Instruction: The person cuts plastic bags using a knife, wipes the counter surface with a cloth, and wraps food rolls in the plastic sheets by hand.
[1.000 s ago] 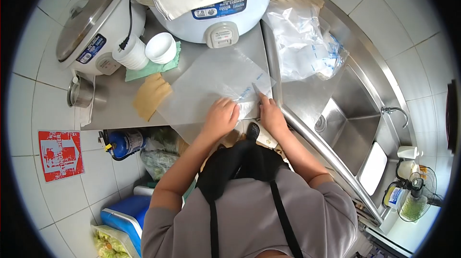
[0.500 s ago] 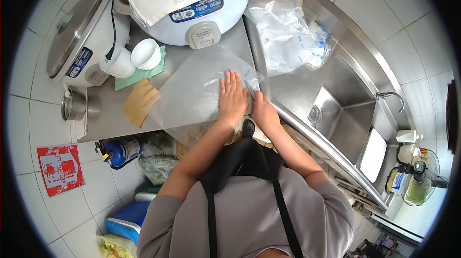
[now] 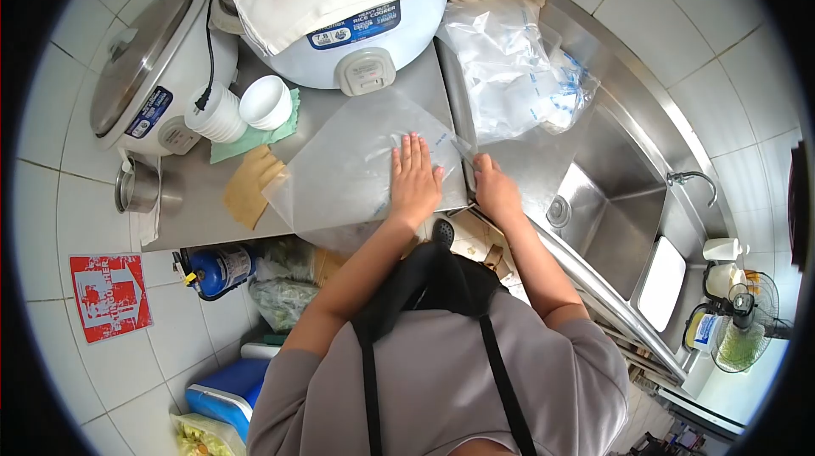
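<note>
A clear plastic sheet or bag (image 3: 340,169) lies spread on the steel counter, its near edge hanging over the front. My left hand (image 3: 416,182) presses flat on its right part, fingers stretched out. Beside the sheet's right corner, my right hand (image 3: 497,191) is closed, fingers curled. A thin grey strip (image 3: 463,147) runs from its fingertips toward the sheet. I cannot tell whether this is a blade or the sheet's own corner.
Behind the sheet stands a large rice cooker (image 3: 373,57) under a white cloth; another cooker (image 3: 161,65) is at left. White bowls (image 3: 265,103) and brown paper (image 3: 252,187) lie nearby. Plastic bags (image 3: 509,74) rest near the sink (image 3: 624,201). A fire extinguisher (image 3: 222,269) is below.
My right hand has moved right, away from my left hand, with its fingers still closed. My left hand stays flat on the plastic. The whole view has shifted slightly.
</note>
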### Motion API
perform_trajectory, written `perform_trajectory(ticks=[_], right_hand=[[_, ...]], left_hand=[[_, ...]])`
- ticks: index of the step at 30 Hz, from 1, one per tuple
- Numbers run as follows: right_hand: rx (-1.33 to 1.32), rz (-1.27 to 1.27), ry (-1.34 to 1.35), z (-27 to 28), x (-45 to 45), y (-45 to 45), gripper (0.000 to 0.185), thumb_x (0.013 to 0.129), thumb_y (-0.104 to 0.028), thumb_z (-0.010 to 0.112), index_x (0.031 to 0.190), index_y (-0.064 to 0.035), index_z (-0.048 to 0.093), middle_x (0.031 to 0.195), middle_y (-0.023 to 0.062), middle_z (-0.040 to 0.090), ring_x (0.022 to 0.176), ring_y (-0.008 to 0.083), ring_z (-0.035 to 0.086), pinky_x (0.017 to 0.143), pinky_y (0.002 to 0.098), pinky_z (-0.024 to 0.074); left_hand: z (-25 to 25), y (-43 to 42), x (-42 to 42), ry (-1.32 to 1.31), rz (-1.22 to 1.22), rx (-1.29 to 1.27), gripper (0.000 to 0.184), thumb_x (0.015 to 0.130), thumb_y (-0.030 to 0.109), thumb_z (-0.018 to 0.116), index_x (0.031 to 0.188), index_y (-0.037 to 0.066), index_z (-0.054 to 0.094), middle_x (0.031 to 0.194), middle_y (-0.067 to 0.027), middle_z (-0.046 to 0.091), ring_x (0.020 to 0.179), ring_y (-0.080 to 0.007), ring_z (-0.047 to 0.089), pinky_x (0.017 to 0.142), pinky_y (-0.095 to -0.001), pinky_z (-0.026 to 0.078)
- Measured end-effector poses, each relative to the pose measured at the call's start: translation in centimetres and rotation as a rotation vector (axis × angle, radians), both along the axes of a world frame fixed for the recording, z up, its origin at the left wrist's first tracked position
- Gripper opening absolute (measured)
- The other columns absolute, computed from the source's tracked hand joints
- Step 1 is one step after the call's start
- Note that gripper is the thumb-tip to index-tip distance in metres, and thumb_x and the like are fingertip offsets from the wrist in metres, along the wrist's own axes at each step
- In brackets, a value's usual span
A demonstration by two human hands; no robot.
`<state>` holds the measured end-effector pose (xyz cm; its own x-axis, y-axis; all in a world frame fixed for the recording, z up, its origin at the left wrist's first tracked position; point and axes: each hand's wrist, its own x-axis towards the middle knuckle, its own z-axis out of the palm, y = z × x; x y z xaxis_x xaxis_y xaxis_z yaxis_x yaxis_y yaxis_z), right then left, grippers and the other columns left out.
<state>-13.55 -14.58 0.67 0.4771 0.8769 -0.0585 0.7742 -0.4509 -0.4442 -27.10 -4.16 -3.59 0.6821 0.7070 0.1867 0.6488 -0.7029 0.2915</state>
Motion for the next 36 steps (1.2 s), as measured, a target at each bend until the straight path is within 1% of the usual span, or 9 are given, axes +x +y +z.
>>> perform_trajectory(ticks=[3,6,9,12,14,18,24,27,36], right_hand=[[-0.009,0.002,-0.013,-0.1,-0.2,0.5,0.023,0.089,-0.013,0.048,0.109,-0.0074,0.04,0.098,0.02,0.059,0.08,0.0422,0.062,0.068,0.0512,0.0488],[-0.01,0.005,-0.022,0.0,-0.4,0.7,0.023,0.088,-0.013,0.049,0.108,-0.0057,0.041,0.097,0.0214,0.06,0.079,0.042,0.062,0.066,0.0508,0.0489],[0.061,0.014,0.015,0.2,-0.7,0.3,0.023,0.088,-0.013,0.05,0.107,-0.0045,0.041,0.097,0.0226,0.06,0.078,0.0424,0.062,0.066,0.0503,0.0494],[0.065,0.006,0.019,-0.2,-0.4,0.1,0.025,0.087,-0.014,0.05,0.109,-0.0044,0.041,0.099,0.0226,0.06,0.078,0.0428,0.062,0.065,0.0496,0.0497],[0.063,-0.011,-0.009,0.2,-0.1,0.0,0.026,0.087,-0.013,0.05,0.11,-0.0048,0.042,0.1,0.0218,0.06,0.078,0.0423,0.062,0.065,0.0492,0.0499],[0.078,0.025,-0.064,1.1,0.6,-0.6,0.027,0.086,-0.012,0.05,0.113,-0.0073,0.044,0.099,0.0192,0.059,0.076,0.0407,0.062,0.064,0.0492,0.0499],[0.074,0.088,-0.139,0.3,0.7,-0.2,0.033,0.082,-0.011,0.052,0.114,-0.0129,0.047,0.093,0.0156,0.058,0.072,0.0381,0.062,0.062,0.0475,0.0504],[0.099,0.09,-0.181,-0.7,1.1,1.3,0.036,0.081,-0.01,0.052,0.117,-0.0151,0.047,0.092,0.0146,0.058,0.071,0.0375,0.062,0.061,0.0466,0.0505],[0.117,0.231,-0.189,-0.6,5.2,5.3,0.037,0.082,-0.008,0.049,0.118,-0.0165,0.047,0.09,0.0147,0.058,0.073,0.0376,0.062,0.063,0.0464,0.0509]], left_hand=[[0.3,-0.1,0.2,-0.034,0.024,-0.006,0.065,0.092,0.038,0.045,0.138,-0.007,0.031,0.148,-0.0218,0.023,0.141,-0.0307,0.014,0.114,-0.0452,0.008],[1.6,-0.7,1.1,-0.173,0.021,0.082,0.054,0.085,0.034,0.058,0.123,-0.003,0.049,0.134,-0.0201,0.042,0.132,-0.0325,0.031,0.109,-0.0471,0.021],[3.3,-0.6,3.0,-0.212,-0.083,-0.156,0.034,0.075,0.024,0.069,0.098,0.003,0.057,0.107,-0.0134,0.056,0.109,-0.0314,0.049,0.094,-0.0464,0.035],[1.4,0.4,4.6,-0.303,-0.069,0.0,0.023,0.071,0.014,0.07,0.085,0.006,0.054,0.087,-0.0088,0.056,0.087,-0.0295,0.054,0.077,-0.0438,0.041],[-0.5,0.7,4.9,-0.4,-0.111,0.015,0.017,0.074,0.011,0.067,0.084,0.006,0.054,0.085,-0.0104,0.056,0.083,-0.0307,0.055,0.074,-0.0427,0.044],[-0.7,0.8,4.9,-0.473,-0.193,-0.01,0.007,0.08,0.006,0.06,0.082,0.004,0.054,0.082,-0.0135,0.056,0.081,-0.0329,0.055,0.07,-0.0427,0.046],[-0.7,0.8,4.3,-0.481,-0.291,-0.082,0.005,0.082,0.006,0.057,0.083,0.002,0.056,0.084,-0.0144,0.056,0.084,-0.0338,0.055,0.072,-0.0428,0.046],[-0.6,0.3,4.1,-0.447,-0.458,-0.086,0.005,0.082,0.006,0.057,0.083,0.002,0.056,0.084,-0.015,0.056,0.084,-0.0345,0.055,0.073,-0.0425,0.047],[-0.1,-0.8,1.4,-0.511,-0.544,-0.464,0.009,0.085,0.008,0.059,0.085,0.0,0.055,0.082,-0.0149,0.058,0.078,-0.0338,0.059,0.067,-0.0396,0.047]])
